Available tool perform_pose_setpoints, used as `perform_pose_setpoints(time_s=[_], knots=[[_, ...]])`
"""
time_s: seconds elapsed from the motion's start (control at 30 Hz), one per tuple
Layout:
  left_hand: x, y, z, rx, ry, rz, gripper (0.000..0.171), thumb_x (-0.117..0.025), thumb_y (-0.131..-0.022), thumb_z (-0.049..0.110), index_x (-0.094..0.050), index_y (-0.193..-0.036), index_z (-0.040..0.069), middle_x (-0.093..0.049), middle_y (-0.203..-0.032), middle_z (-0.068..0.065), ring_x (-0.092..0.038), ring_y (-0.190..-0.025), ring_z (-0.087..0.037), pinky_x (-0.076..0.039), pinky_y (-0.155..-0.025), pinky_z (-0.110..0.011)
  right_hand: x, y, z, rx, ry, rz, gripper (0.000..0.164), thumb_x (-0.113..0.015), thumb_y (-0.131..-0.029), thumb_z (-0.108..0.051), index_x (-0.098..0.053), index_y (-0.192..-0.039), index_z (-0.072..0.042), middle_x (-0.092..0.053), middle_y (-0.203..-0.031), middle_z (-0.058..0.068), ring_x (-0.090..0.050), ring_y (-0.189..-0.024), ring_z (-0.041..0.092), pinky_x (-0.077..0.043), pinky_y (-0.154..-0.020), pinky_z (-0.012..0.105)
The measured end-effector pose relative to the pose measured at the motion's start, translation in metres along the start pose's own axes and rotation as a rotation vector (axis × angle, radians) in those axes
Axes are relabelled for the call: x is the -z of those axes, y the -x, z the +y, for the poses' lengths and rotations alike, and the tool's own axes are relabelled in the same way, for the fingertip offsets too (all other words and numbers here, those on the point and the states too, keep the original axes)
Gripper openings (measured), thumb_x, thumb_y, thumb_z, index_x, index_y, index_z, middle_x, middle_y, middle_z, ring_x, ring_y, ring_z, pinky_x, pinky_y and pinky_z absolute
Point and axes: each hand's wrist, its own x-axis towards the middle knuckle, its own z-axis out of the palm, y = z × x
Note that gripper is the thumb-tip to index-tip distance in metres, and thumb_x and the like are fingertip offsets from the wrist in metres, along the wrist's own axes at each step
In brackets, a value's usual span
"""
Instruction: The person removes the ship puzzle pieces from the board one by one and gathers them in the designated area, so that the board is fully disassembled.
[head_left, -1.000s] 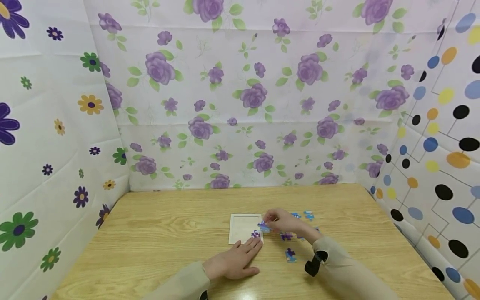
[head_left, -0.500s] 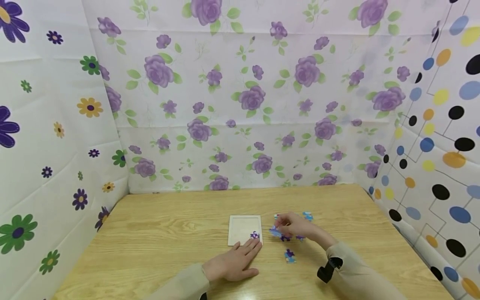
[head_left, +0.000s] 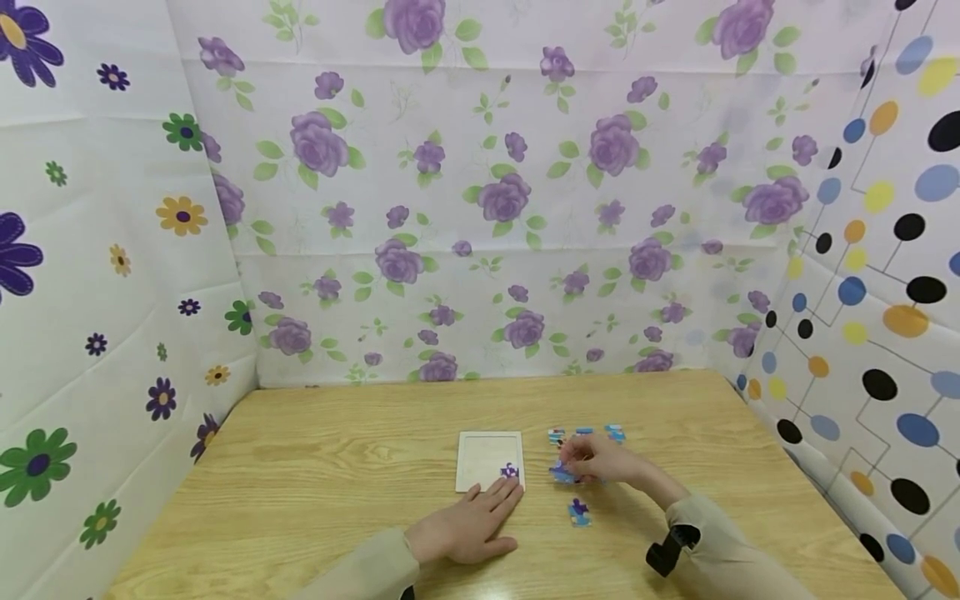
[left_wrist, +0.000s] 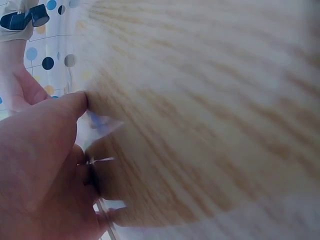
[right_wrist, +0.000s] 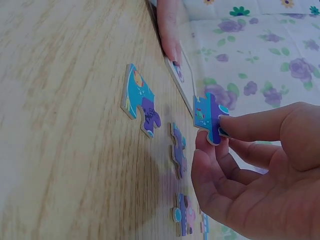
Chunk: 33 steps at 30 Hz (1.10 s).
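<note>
My right hand [head_left: 606,460] pinches a blue and purple jigsaw puzzle piece [right_wrist: 210,117] between thumb and fingers, above the table to the right of a shallow white puzzle tray [head_left: 474,454]. A purple and white puzzle piece [head_left: 509,472] lies in the tray's lower right corner. My left hand [head_left: 476,525] lies with fingers extended, its fingertips on the tray's near edge by that piece. In the left wrist view, the left hand [left_wrist: 45,165] hides most of the tray. Nearer me, a loose blue and purple piece [head_left: 579,512] lies alone on the table.
Several more puzzle pieces [head_left: 615,432] lie on the wooden table [head_left: 337,467] around and behind my right hand, some partly hidden by it. Patterned cloth [head_left: 480,200] hangs at the table's back and both sides.
My right hand has moved right, from over the tray's right edge to above the loose pieces, still holding the puzzle piece. The left hand stays in place.
</note>
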Motion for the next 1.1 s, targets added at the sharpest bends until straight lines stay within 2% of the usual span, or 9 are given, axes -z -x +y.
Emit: perform_pose_setpoints(time_s=[0.27,0.43,0.6,0.83,1.1], knots=[[-0.002,-0.001,-0.001,0.000,0.009,-0.007,0.074,-0.035,-0.100,0.056,-0.013,-0.157,0.013,-0.010,-0.164,-0.005,-0.011,-0.152,-0.021,-0.024,-0.118,-0.051,0.007,0.014,0.012,0.013,-0.052,-0.030,0.018,-0.059,-0.095,-0.009,-0.062,-0.106,0.004,-0.061,-0.088,0.008,-0.052,-0.068,0.013,-0.049,-0.058,0.027],[0.000,-0.003,-0.002,-0.004,-0.021,0.014,0.074,-0.033,-0.101,0.056,-0.012,-0.157,0.013,-0.010,-0.164,-0.006,-0.011,-0.152,-0.021,-0.024,-0.118,-0.050,0.018,0.026,0.018,0.017,-0.068,-0.036,0.017,-0.060,-0.093,-0.006,-0.062,-0.106,0.006,-0.064,-0.088,0.016,-0.052,-0.063,0.012,-0.048,-0.056,0.028],[0.000,-0.002,-0.001,-0.004,-0.006,0.001,0.074,-0.033,-0.100,0.056,-0.011,-0.157,0.013,-0.010,-0.164,-0.006,-0.011,-0.152,-0.021,-0.023,-0.119,-0.050,0.024,0.037,0.023,0.023,-0.060,-0.071,0.018,-0.060,-0.093,-0.006,-0.062,-0.106,0.007,-0.067,-0.091,0.020,-0.054,-0.065,0.011,-0.049,-0.056,0.029],[-0.003,-0.001,-0.001,-0.013,0.002,0.000,0.073,-0.032,-0.101,0.054,-0.010,-0.157,0.012,-0.008,-0.164,-0.007,-0.009,-0.152,-0.023,-0.022,-0.119,-0.052,0.032,0.047,0.028,-0.041,-0.056,-0.097,0.025,-0.062,-0.093,-0.008,-0.060,-0.111,0.009,-0.069,-0.094,0.017,-0.059,-0.070,0.013,-0.049,-0.059,0.029],[-0.002,-0.001,-0.002,0.003,-0.008,0.001,0.074,-0.032,-0.101,0.056,-0.011,-0.157,0.013,-0.008,-0.164,-0.005,-0.009,-0.152,-0.020,-0.022,-0.119,-0.049,0.034,0.052,0.029,-0.034,-0.009,-0.082,0.017,-0.068,-0.088,-0.008,-0.066,-0.100,0.005,-0.070,-0.083,0.010,-0.054,-0.063,0.009,-0.045,-0.055,0.024]])
